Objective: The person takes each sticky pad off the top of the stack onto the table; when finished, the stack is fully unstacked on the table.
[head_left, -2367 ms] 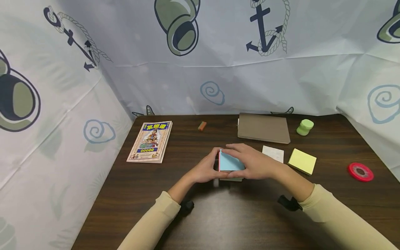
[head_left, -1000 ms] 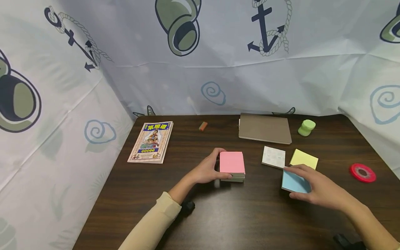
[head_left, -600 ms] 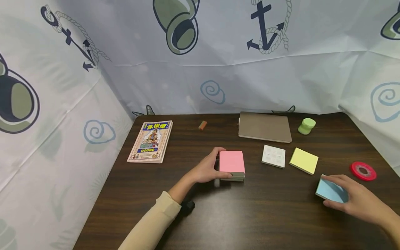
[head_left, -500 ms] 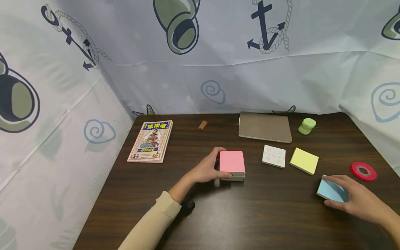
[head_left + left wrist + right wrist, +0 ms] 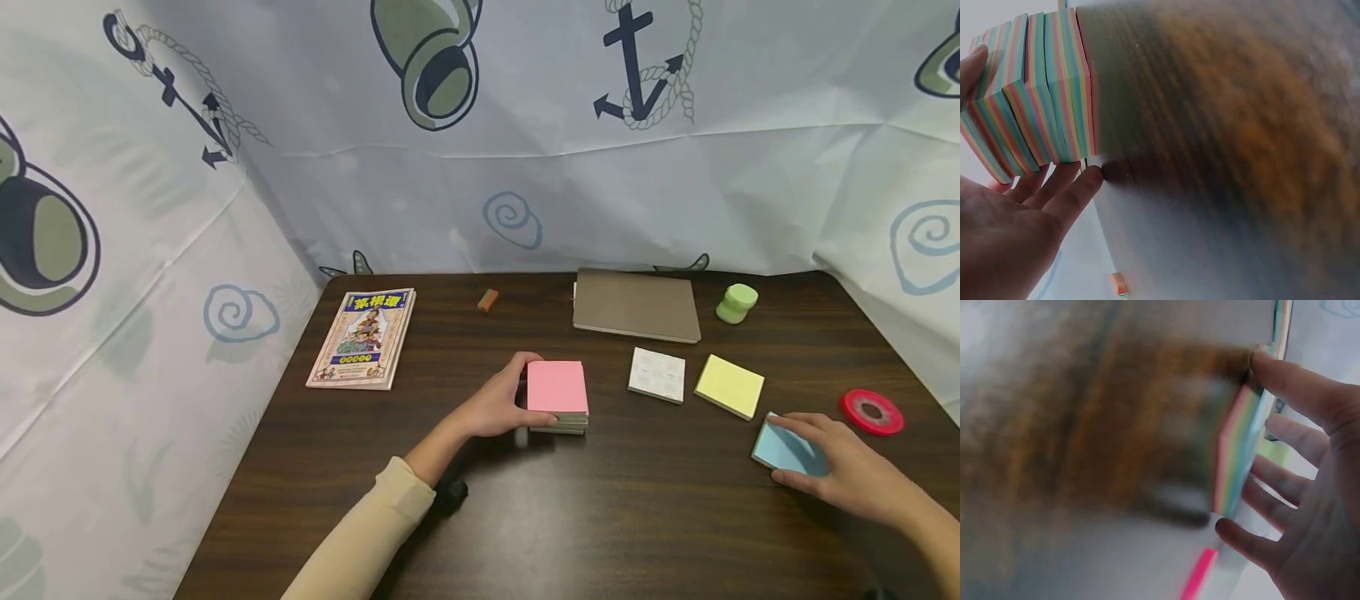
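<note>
A stack of sticky note pads [image 5: 557, 388], pink on top, stands near the middle of the table. My left hand [image 5: 491, 406] grips its left side, thumb along the near edge and fingers at the far edge. In the left wrist view, the stacked pads [image 5: 1038, 94] show multicoloured striped edges, slightly out of line. Far to the right, my right hand [image 5: 855, 468] holds a blue-topped sticky note pad [image 5: 786, 450] between thumb and fingers, close over the table. The right wrist view shows this pad's striped side [image 5: 1235, 450].
Between the hands, further back, lie a white pad [image 5: 657, 375] and a yellow sticky note pad [image 5: 730, 386]. A red ring-shaped object [image 5: 872, 412] is beyond my right hand. Along the back are a brown notebook [image 5: 636, 306], a green object [image 5: 737, 303], an eraser [image 5: 487, 300] and a book [image 5: 362, 339].
My right hand has lifted the blue-topped pad off the stack and carried it right, most recently shifting slightly back and left. The pink top is now exposed. My left hand has stayed at the stack.
</note>
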`<state>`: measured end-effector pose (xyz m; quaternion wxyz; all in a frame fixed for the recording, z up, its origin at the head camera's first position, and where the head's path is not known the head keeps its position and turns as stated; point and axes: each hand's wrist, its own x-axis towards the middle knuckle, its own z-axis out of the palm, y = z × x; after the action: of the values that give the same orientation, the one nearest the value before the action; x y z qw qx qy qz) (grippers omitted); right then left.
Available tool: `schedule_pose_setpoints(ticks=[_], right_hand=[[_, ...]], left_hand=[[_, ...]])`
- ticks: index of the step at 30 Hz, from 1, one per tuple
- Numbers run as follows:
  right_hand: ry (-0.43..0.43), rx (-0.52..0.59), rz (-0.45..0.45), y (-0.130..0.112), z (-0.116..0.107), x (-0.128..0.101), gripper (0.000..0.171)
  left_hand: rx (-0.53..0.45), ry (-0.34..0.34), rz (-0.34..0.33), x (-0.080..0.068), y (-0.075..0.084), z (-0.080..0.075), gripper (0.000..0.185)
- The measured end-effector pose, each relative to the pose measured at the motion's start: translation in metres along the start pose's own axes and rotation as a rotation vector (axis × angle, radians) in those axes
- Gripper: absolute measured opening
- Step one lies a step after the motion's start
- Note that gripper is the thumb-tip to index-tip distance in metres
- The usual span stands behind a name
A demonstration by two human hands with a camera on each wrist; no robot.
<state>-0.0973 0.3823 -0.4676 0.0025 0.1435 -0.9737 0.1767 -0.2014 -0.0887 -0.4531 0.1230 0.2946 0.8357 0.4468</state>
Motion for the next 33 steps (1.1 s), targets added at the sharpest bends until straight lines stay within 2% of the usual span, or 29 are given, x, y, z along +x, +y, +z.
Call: schedule_pose_setpoints(ticks=[4,8,15,20,25,29,33], right_hand=[[0.049,-0.038,-0.022,-0.005,-0.008,0.001,0.076],[0.095,-0.039,-0.066,-0.021,-0.02,0.006,0.069],[0.139,-0.054,-0.235,-0.077,-0.026,0.03,0.06],[0.116,-0.028,-0.389,-0.122,-0.016,0.062,0.061],[0.048,0.036,-0.512,-0.162,0.001,0.099,0.068],[0.002,0.064,-0.57,-0.188,0.016,0.123,0.073],[-0.025,0.094,-0.581,-0.204,0.026,0.138,0.073]], left_hand=[[-0.002,0.004,0.006,0.001,-0.002,0.001,0.084],[-0.001,0.008,0.003,0.0,-0.002,0.001,0.084],[0.003,0.0,0.003,-0.001,-0.001,0.001,0.085],[-0.011,0.001,-0.001,-0.001,-0.001,0.0,0.084],[0.005,-0.002,0.004,0.0,-0.001,-0.001,0.087],[0.008,-0.011,0.023,0.001,-0.003,-0.002,0.088],[0.019,-0.008,0.035,0.002,-0.004,-0.002,0.088]])
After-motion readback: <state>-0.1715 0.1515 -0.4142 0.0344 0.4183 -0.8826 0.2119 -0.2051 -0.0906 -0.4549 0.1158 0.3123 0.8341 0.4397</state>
